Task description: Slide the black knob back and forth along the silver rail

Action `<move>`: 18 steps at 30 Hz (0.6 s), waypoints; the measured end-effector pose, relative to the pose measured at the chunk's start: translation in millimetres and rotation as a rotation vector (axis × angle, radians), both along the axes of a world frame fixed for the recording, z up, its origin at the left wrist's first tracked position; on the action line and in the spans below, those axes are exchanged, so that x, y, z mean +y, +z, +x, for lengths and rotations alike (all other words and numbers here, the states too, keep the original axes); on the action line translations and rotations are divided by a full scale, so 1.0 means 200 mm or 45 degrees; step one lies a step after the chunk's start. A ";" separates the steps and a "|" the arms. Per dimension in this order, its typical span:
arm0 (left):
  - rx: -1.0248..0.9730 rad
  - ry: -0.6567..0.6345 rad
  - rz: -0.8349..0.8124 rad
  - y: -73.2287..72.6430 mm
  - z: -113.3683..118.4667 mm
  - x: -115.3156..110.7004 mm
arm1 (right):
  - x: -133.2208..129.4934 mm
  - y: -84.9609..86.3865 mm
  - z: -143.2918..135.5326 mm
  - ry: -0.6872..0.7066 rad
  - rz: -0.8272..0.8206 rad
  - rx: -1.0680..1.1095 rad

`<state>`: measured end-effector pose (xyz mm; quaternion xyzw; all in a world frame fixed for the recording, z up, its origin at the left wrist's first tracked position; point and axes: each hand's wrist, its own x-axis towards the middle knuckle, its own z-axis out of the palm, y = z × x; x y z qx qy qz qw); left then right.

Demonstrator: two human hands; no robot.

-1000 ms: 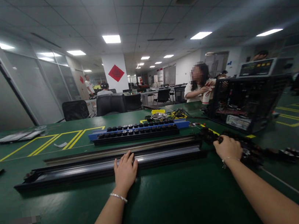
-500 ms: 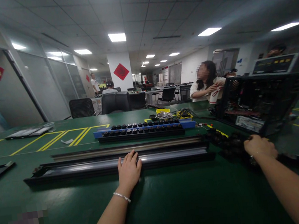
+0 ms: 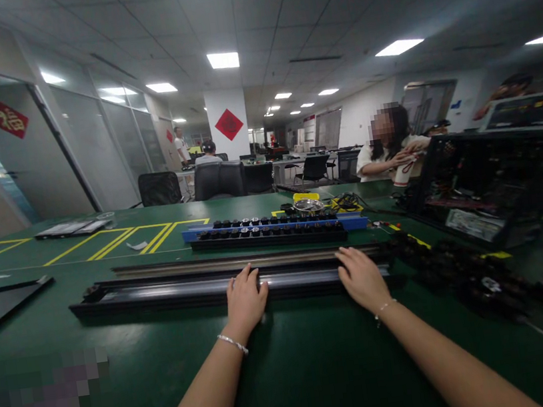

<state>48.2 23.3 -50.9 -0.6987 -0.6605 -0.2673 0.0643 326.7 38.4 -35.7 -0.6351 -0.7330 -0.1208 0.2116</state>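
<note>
A long black channel-shaped rail (image 3: 163,298) with a shiny inner face lies crosswise on the green table in front of me. My left hand (image 3: 247,298) rests on its middle, fingers stretched over the near edge. Further right, my right hand (image 3: 364,279) lies over the same rail near its right end, its fingers extended too. Whatever the thumbs touch is hidden. Just behind runs a second, thinner dark rail (image 3: 199,266). Beyond that sits a blue rail (image 3: 355,223) with rows of small black parts (image 3: 266,236).
Dark linked parts (image 3: 483,275) are heaped to the right, by an opened computer case (image 3: 476,188). A metal bowl (image 3: 308,205) and cables (image 3: 345,204) lie at the back. At left is a dark flat panel (image 3: 3,305). A person (image 3: 389,146) works across the table.
My right hand has left the dark parts on the right and moved leftward onto the black rail. My left hand stays on the rail. The view has turned slightly left.
</note>
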 end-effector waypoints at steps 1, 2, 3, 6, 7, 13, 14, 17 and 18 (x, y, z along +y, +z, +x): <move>0.005 0.013 0.029 0.01 -0.02 0.00 | -0.02 -0.03 -0.10 0.066 -0.050 0.012; 0.011 0.038 0.059 0.02 -0.05 0.01 | -0.03 -0.05 -0.19 0.099 -0.096 0.024; 0.014 0.072 0.085 0.04 -0.10 0.01 | -0.05 -0.06 -0.25 0.109 -0.136 0.032; 0.008 0.220 0.158 0.13 -0.29 0.02 | -0.08 -0.08 -0.35 0.078 -0.206 0.042; -0.001 0.287 0.177 0.16 -0.37 0.02 | -0.08 -0.08 -0.36 0.077 -0.220 0.035; -0.117 0.745 0.152 0.26 -0.94 0.06 | -0.07 -0.10 -0.32 0.108 -0.200 -0.060; -0.138 0.807 0.108 0.27 -1.04 0.06 | -0.07 -0.11 -0.32 0.107 -0.182 -0.073; -0.204 0.942 -0.059 0.28 -1.30 0.05 | -0.07 -0.13 -0.32 0.112 -0.124 -0.111; -0.235 0.986 -0.125 0.29 -1.37 0.04 | -0.07 -0.14 -0.32 0.115 -0.111 -0.121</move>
